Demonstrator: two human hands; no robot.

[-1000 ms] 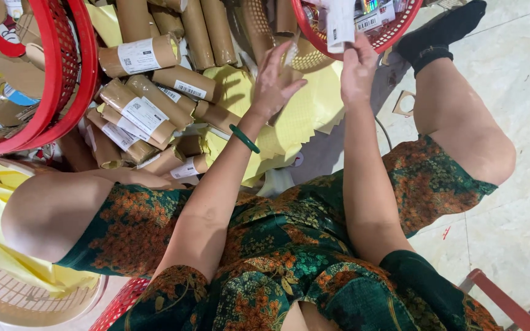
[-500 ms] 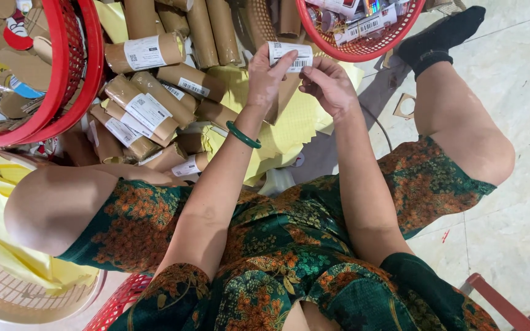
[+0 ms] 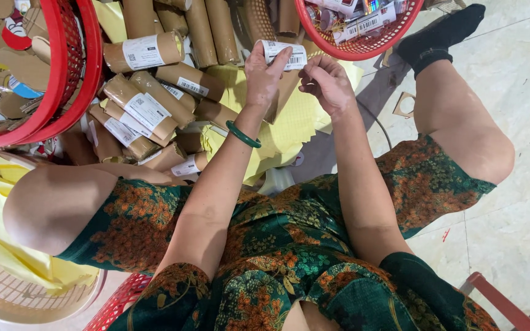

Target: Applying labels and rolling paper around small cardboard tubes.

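Label (image 3: 282, 54), a small white sticker with black print, is pinched between the fingers of both hands, held up over the heap of yellow sheets (image 3: 289, 122) and just below the rim of the red basket (image 3: 363, 48) at the top right. Her left hand (image 3: 265, 76) is closed on it from the left, thumb and fingertips gripping its lower edge; a green bangle (image 3: 242, 134) circles that wrist. Her right hand (image 3: 326, 83) is curled at the label's right corner, fingertips touching it.

She sits with knees apart in a green floral dress (image 3: 277, 245), a black sock (image 3: 440, 34) on the outstretched right foot. Brown paper rolls (image 3: 154, 104), most bearing white labels, lie piled on the floor ahead of her left knee. A second red basket (image 3: 69, 67) at the far left holds flat cardboard cut-outs. The right basket carries small packets with printed stickers. A pale round basket (image 3: 19, 294) sits at the lower left, partly under yellow sheets. The floor (image 3: 522, 122) to the right is light tile.
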